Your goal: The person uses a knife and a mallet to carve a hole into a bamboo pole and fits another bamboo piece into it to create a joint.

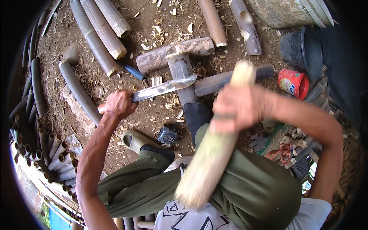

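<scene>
My left hand is closed round the handle of a machete. The blade points right and lies across a short bamboo length, whose far end is propped on a thick log. A dark sock or cloth covers its near end. In my right hand, smeared by motion, is a pale wooden club. Its narrow end sticks out past the fingers, and the thick end hangs over my lap. Beyond the machete tip a dark bamboo piece lies on the ground.
Several bamboo poles lie at the far left, with wood chips around. At right are a black bucket, a red tin and red-handled shears. A tape measure sits near my sandal. Bamboo bundles stand at left.
</scene>
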`<state>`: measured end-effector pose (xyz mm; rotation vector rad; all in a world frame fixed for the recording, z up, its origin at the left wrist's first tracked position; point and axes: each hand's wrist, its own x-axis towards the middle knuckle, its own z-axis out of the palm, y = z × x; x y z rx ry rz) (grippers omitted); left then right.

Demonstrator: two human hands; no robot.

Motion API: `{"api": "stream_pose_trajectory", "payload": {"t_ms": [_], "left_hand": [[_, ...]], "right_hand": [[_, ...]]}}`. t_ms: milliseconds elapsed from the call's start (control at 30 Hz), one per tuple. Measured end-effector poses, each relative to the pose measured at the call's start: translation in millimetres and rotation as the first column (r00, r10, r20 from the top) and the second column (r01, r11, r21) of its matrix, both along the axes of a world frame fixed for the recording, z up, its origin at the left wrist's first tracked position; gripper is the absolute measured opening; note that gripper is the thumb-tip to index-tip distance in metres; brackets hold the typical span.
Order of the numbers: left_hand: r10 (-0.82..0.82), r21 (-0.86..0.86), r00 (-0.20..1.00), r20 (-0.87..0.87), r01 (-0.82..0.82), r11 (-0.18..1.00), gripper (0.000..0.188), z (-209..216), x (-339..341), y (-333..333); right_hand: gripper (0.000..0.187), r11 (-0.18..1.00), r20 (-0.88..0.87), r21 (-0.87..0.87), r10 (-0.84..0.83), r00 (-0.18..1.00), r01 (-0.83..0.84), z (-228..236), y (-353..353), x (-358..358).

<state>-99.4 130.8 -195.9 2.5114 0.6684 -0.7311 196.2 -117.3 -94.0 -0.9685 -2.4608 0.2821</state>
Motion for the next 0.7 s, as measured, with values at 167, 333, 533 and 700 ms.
{"api": "stream_pose_trajectory", "payload": {"t_ms": [167, 333, 533, 700], "left_hand": [[-0.004, 0.032, 1.000, 0.004, 0.004, 0.999, 0.026, 1, -2, 4], [-0.018, -0.030, 0.998, -0.063, 0.017, 0.999, 0.027, 4, 9, 7], [-0.011, -0.006, 0.995, -0.100, 0.011, 1.000, 0.029, 4, 8, 8], [-0.066, 0.003, 0.998, -0.015, 0.066, 0.998, 0.026, -3, 3, 11]], "right_hand": [[0.073, 0.805, 0.530, -0.321, -0.284, 0.799, 0.499, 11, -7, 23], [0.054, 0.991, 0.059, -0.119, -0.050, 0.997, 0.057, 1, -7, 5], [0.095, 0.812, 0.476, -0.358, -0.265, 0.838, 0.460, 20, -10, 9], [0.060, 0.996, 0.042, -0.079, -0.039, 0.998, 0.042, -18, 1, 28]]}}
